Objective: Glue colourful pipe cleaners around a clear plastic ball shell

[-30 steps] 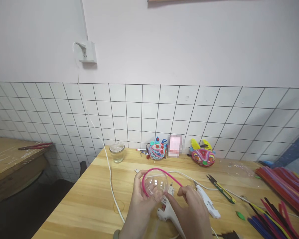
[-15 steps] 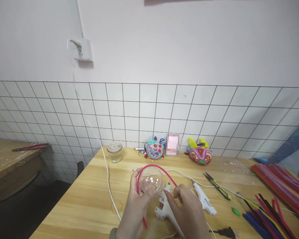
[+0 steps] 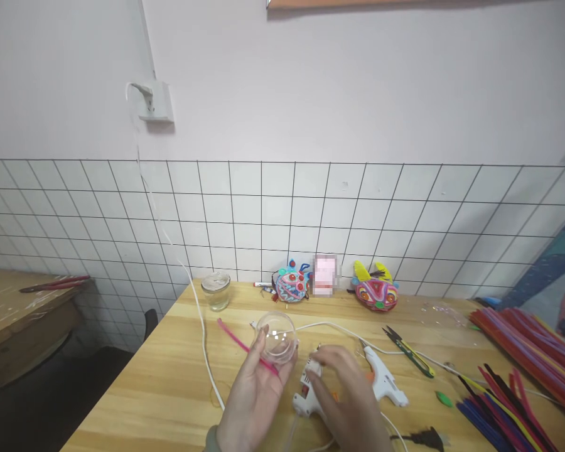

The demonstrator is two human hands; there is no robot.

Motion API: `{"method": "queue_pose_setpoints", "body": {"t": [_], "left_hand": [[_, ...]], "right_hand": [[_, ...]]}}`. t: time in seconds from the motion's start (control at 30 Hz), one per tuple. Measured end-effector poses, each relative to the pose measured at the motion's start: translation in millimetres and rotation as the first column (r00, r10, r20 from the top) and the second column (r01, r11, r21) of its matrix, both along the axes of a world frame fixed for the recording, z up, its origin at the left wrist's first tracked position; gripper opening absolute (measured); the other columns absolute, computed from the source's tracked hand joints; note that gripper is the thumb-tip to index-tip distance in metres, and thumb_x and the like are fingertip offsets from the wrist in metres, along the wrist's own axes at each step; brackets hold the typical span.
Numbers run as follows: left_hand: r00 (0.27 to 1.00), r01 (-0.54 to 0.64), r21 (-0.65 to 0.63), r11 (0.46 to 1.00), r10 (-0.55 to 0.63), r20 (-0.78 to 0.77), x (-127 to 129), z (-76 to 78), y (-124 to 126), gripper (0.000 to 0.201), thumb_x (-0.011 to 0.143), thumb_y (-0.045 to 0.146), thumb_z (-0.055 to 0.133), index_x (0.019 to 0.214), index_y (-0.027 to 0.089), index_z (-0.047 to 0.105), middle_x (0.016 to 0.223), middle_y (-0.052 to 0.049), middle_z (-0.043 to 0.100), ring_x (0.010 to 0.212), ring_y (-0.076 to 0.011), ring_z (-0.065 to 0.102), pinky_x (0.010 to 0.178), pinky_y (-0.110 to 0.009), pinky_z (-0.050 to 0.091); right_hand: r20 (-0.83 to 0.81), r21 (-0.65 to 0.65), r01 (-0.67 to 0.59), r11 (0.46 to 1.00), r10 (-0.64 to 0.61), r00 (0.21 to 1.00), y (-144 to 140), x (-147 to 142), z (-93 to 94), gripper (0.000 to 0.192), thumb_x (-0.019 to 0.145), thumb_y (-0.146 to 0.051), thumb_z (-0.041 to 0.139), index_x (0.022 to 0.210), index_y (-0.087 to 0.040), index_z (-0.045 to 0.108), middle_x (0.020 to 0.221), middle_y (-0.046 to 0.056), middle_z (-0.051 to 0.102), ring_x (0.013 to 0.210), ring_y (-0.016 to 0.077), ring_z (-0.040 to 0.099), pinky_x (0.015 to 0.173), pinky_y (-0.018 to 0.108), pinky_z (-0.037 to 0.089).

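1. My left hand [image 3: 257, 392], fingers half curled, cups a clear plastic half-sphere [image 3: 276, 337] and a pink pipe cleaner [image 3: 245, 345] above the surface's [image 3: 169, 389] near edge.
2. My right hand [image 3: 346, 392] closes over a white glue gun [image 3: 306, 392].

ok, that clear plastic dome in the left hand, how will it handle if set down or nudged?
Probably very light: the left hand props the clear dome on its fingertips alone. Its rounded, glossy shell looks slippery and apt to rock or roll on the wooden table. The thin wall may dent if squeezed, though its thickness is hard to tell.
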State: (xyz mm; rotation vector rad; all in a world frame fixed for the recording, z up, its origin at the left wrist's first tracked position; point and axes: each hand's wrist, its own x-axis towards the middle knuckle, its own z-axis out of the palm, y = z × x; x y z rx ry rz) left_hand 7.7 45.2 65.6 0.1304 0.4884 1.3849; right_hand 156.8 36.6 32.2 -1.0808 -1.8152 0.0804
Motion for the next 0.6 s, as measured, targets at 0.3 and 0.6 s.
{"method": "queue_pose_setpoints", "body": {"t": [0.3,0.6], "left_hand": [[0.993,0.076,0.034,0.996,-0.073,-0.096,10.1,-7.5,-3.0,0.018,0.087,0.025,0.057,0.104,0.018,0.056,0.092,-0.007,0.069,0.085,-0.0168,0.066,0.085,-0.033,0.050],[0.889,0.259,0.042,0.965,-0.221,-0.402,27.1,-57.6,-0.8,0.055,0.061,0.037,0.080,0.108,0.021,0.056,0.081,-0.001,0.066,0.072,-0.0149,0.063,0.071,-0.028,0.045]], "right_hand": [[0.053,0.050,-0.243,0.969,0.241,0.969,-12.1,-9.8,10.3,0.013,0.086,-0.010,0.055,0.090,-0.022,0.055,0.075,0.001,0.062,0.070,0.0156,0.058,0.062,0.027,0.047],[0.342,-0.530,-0.287,0.798,0.511,0.789,61.7,-28.4,70.0,0.040,0.085,0.002,0.041,0.097,-0.022,0.071,0.101,0.004,0.069,0.097,0.0179,0.061,0.085,0.031,0.046]]}}
